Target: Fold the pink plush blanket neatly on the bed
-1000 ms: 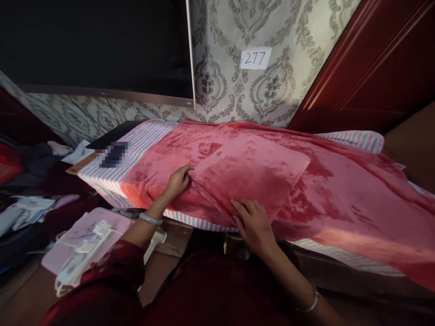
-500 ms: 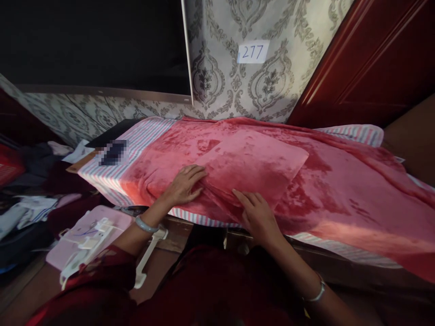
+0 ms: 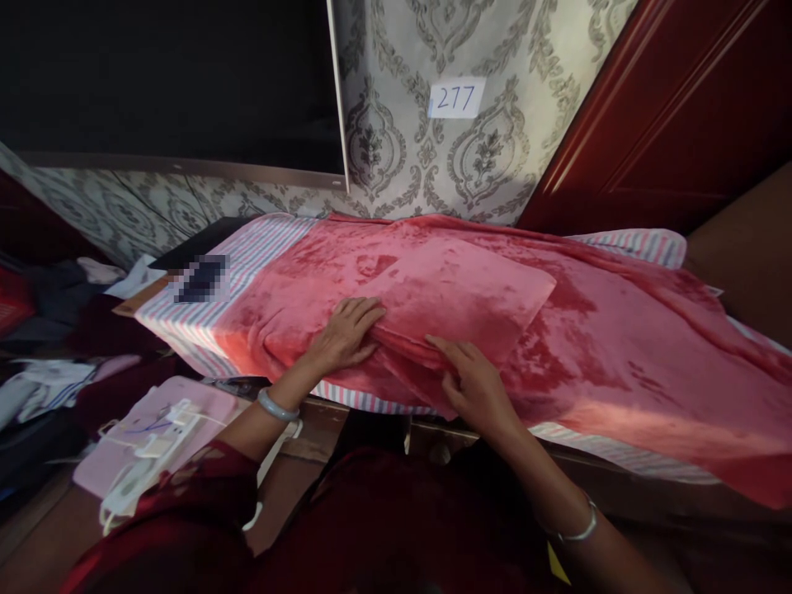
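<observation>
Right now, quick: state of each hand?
Left hand: partly curled, touching the red plush blanket; grip can't be told.
Right hand: partly curled, touching the same blanket; grip can't be told.

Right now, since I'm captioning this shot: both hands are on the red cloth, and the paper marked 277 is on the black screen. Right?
Not quite: the head view shows the paper marked 277 on the patterned wall, to the right of the black screen. The rest stands: the left hand and the right hand are both on the red cloth.
</observation>
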`<state>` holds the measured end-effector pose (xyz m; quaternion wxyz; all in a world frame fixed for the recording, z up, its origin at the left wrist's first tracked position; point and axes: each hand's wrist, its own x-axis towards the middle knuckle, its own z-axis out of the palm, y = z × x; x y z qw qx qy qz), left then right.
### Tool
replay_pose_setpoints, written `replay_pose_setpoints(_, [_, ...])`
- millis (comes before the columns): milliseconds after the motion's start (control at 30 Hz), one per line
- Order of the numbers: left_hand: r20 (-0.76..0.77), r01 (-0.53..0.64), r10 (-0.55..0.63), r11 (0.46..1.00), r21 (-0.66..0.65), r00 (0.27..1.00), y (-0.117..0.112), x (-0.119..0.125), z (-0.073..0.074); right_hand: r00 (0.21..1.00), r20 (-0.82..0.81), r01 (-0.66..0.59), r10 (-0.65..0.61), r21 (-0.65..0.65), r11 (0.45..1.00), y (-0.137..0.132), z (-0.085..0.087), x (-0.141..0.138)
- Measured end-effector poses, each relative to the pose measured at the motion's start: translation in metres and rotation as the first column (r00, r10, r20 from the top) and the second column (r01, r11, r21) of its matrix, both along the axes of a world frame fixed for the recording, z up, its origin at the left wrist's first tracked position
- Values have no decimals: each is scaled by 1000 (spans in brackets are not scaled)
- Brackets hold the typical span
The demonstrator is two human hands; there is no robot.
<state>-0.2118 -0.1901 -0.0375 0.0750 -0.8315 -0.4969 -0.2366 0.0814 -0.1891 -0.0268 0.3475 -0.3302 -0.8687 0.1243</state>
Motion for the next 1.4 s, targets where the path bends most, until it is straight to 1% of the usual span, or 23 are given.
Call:
replay_pose_setpoints(67, [-12,-21,21,1000,12,1000,4,2,-1,1000,-16,-2,2,-6,1000,1,2,0])
replay_pose_setpoints(133, [-20,-72,72,997,20,997,8,1,-2,999,-39,-8,8,-5,1000,3,4,1])
replay_pose_setpoints(200, [-18,-122,122,992,16,992,13,-2,-2,998,-61,-11,10,-11,1000,5,6,2])
replay_pose_setpoints(300, [-10,-158,158,987,-8,987,19,-12,1,996,-89,-19,15,-43,999,9,8,4])
replay_pose_setpoints(433, [-8,-144,143,989,-18,990,19,-21,6,991,-132,-33,17,-123,992,15,9,8])
replay_pose_setpoints(500, [0,-121,121,992,17,993,15,-21,6,988,-154,-43,14,-187,982,17,10,9])
replay_pose_setpoints(567, [28,-110,108,989,94,994,8,-19,2,984,-178,-57,10,-264,963,20,12,11])
replay_pose_setpoints(667, [106,-139,115,956,259,988,-8,-9,-9,973,-230,-80,-12,-384,920,26,16,12])
replay_pose_setpoints(733, [118,-119,82,930,348,990,-19,2,-17,963,-269,-92,-38,-454,886,29,18,12])
replay_pose_setpoints(867, [49,7,-30,910,414,998,-31,31,-26,949,-303,-103,-89,-562,821,34,22,12])
replay_pose_setpoints(933, [47,9,-32,903,430,998,-31,45,-27,947,-307,-118,-91,-598,793,35,23,12])
replay_pose_setpoints(1000, [67,-25,-6,896,444,998,-30,55,-27,941,-326,-142,-86,-615,775,36,24,12])
replay_pose_setpoints(1100, [80,-70,37,892,447,996,-27,63,-28,933,-348,-157,-87,-615,773,36,23,12])
replay_pose_setpoints(1200, [48,-68,53,909,410,997,-23,63,-29,932,-350,-152,-88,-601,785,35,22,11])
replay_pose_setpoints(1300, [4,-99,103,951,292,995,-18,59,-28,932,-355,-145,-73,-549,823,32,20,10])
replay_pose_setpoints(1400, [-51,-193,201,972,137,978,-11,50,-23,937,-346,-134,-49,-484,865,27,21,9])
